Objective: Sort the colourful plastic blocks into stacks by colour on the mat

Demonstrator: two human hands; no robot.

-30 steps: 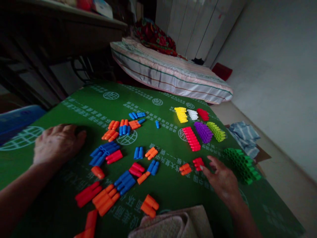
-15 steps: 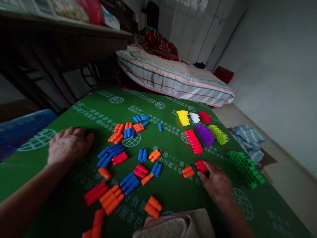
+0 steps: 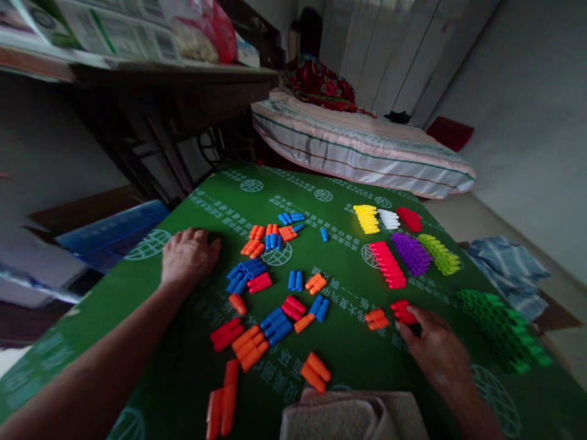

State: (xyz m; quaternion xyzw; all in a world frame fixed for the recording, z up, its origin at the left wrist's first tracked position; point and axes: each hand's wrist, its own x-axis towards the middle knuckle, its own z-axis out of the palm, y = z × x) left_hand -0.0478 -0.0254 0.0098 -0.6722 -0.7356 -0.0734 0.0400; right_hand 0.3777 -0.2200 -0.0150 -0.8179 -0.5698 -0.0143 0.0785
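My left hand [image 3: 189,256] lies palm down on the green table, fingers loosely bent and thumb apart, holding nothing. At the right, my right hand [image 3: 435,342] has its thumb and forefinger at a small group of red bullet-shaped plastic blocks [image 3: 403,311]. Just left of these lies an orange pair [image 3: 376,319]. Between the hands are scattered blocks: a blue cluster [image 3: 276,325], orange ones [image 3: 250,348], red ones [image 3: 227,334] and a blue pair [image 3: 295,280]. Beyond my right hand, joined rows lie sorted by colour: pink-red [image 3: 387,264], purple [image 3: 411,253], yellow [image 3: 365,219] and white [image 3: 388,219].
A large green block cluster [image 3: 502,330] lies by the right table edge, with lime blocks [image 3: 439,253] behind it. A folded cloth [image 3: 353,418] is at the near edge. Beyond the table [image 3: 316,211] stand a bed [image 3: 358,143] and, left, a desk [image 3: 183,73].
The whole view has shifted, so everything appears farther right. My right hand stays at the red blocks, and my left hand still rests on the table.
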